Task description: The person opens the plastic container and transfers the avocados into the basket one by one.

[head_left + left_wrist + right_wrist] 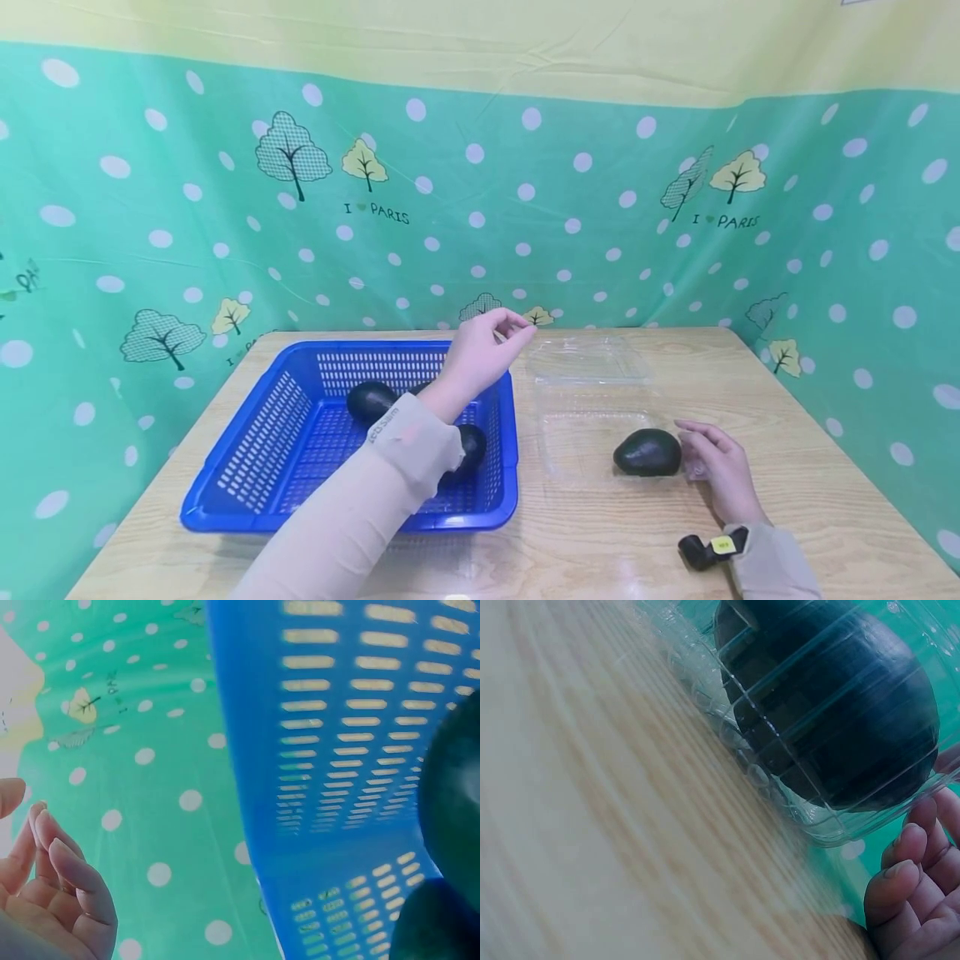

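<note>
A dark avocado [648, 452] lies in the right part of a clear plastic clamshell container [555, 442], whose lid half [588, 360] lies folded back behind it. My right hand [722, 471] grips the container's right edge, its fingertips at the rim close beside the avocado in the right wrist view. Above the right rim of a blue basket [225, 500], my left hand [483, 354] hangs near the lid with loosely bent fingers. Nothing shows between its thumb and fingertips in the left wrist view. Inside the basket lie more avocados [371, 403], partly hidden by my left forearm.
The basket and container stand side by side on a wooden table [585, 542]. A green dotted curtain [480, 183] hangs behind the table and along both sides. A black strap with a yellow label [723, 545] is at my right wrist.
</note>
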A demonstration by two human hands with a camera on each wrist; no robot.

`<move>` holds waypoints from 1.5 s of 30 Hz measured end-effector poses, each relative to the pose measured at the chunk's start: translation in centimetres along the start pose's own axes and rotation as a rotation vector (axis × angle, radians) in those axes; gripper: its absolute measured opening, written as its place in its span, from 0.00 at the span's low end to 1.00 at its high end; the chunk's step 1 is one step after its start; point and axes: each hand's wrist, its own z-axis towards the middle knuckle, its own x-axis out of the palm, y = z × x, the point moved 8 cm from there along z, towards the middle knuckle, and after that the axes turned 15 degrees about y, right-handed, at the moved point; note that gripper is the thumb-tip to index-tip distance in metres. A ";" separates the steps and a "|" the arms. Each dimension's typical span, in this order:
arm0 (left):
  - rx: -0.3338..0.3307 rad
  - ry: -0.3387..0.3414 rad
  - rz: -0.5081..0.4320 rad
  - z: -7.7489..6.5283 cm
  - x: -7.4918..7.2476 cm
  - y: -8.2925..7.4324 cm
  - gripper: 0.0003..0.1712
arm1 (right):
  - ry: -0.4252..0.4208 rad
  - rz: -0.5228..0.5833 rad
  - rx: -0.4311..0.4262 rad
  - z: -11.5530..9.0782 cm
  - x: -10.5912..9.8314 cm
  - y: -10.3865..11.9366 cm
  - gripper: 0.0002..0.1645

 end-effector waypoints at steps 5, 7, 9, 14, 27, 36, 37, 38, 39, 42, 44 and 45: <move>-0.009 0.037 0.002 0.6 0.7 -0.6 0.15 | 0.002 0.000 -0.005 0.0 0.0 0.1 0.11; -0.011 0.054 0.000 0.8 1.1 -1.0 0.16 | 0.001 -0.002 -0.004 0.0 0.0 0.0 0.11; -0.008 0.070 0.000 1.0 1.4 -1.4 0.16 | 0.001 -0.002 -0.003 0.0 0.0 0.0 0.11; 0.000 0.100 0.011 1.5 2.1 -2.4 0.17 | -0.009 -0.020 0.001 0.0 -0.1 0.0 0.11; -0.006 0.134 -0.057 3.0 3.7 -4.3 0.16 | -0.010 -0.018 0.006 0.1 -0.2 -0.1 0.12; -0.011 0.156 -0.057 3.4 5.0 -5.7 0.17 | 0.009 -0.001 -0.017 0.1 -0.1 0.0 0.12; -0.012 0.159 -0.063 3.4 5.2 -5.8 0.17 | 0.011 0.001 -0.021 0.1 -0.1 0.0 0.12; -0.015 0.164 -0.070 3.5 5.4 -5.8 0.17 | 0.013 0.002 -0.023 0.0 -0.1 0.0 0.12; -0.017 0.169 -0.078 3.6 5.7 -5.9 0.17 | 0.015 0.004 -0.025 0.0 -0.1 0.0 0.12; -0.021 0.187 -0.073 3.8 6.7 -5.9 0.18 | 0.016 0.002 -0.028 0.0 0.0 0.0 0.12; -0.023 0.199 -0.056 4.0 7.4 -5.9 0.19 | 0.013 -0.002 -0.027 0.0 0.0 0.0 0.12; -0.023 0.205 -0.051 4.1 7.7 -5.8 0.20 | 0.012 -0.003 -0.026 0.0 0.0 0.0 0.12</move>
